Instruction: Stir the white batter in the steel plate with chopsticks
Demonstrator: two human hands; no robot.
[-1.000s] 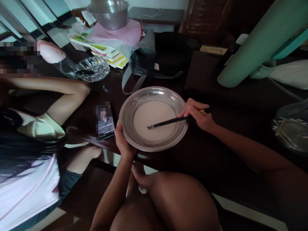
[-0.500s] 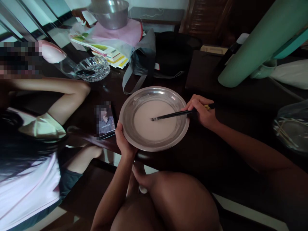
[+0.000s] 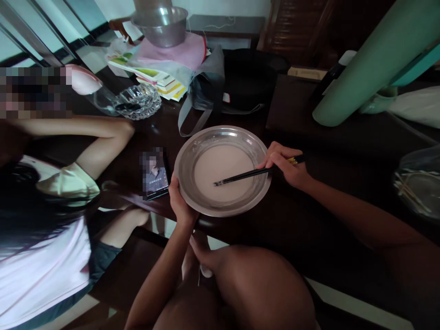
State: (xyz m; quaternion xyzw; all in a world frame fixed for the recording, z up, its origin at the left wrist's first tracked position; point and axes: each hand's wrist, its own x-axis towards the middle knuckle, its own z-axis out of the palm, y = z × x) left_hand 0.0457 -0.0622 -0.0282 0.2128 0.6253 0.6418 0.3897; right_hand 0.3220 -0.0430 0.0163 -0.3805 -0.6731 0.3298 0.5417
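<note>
A wide metal bowl (image 3: 185, 183) with a pale, milky liquid (image 3: 223, 165) in it is at the edge of the dark table. My left hand (image 3: 182, 201) grips its lower left rim, thumb over the edge and the other fingers hidden underneath. In my right hand (image 3: 287, 165), above the right rim, is a pair of black chopsticks (image 3: 244, 175) with gold marks near the top. They slant down to the left, and their tips are in the liquid, left of the bowl's middle.
Left of the bowl lies a phone (image 3: 156, 176) with a lit screen, near a seated person's arm (image 3: 106, 133). Behind are a glass dish (image 3: 140, 103), books (image 3: 168, 89), another metal bowl (image 3: 165, 30) and a grey bag (image 3: 206, 87). A green cylinder (image 3: 360, 73) leans at the right.
The chopstick tips have moved down and slightly left through the liquid, toward the near side. My right hand has shifted a little with them. My left hand keeps its hold on the bowl.
</note>
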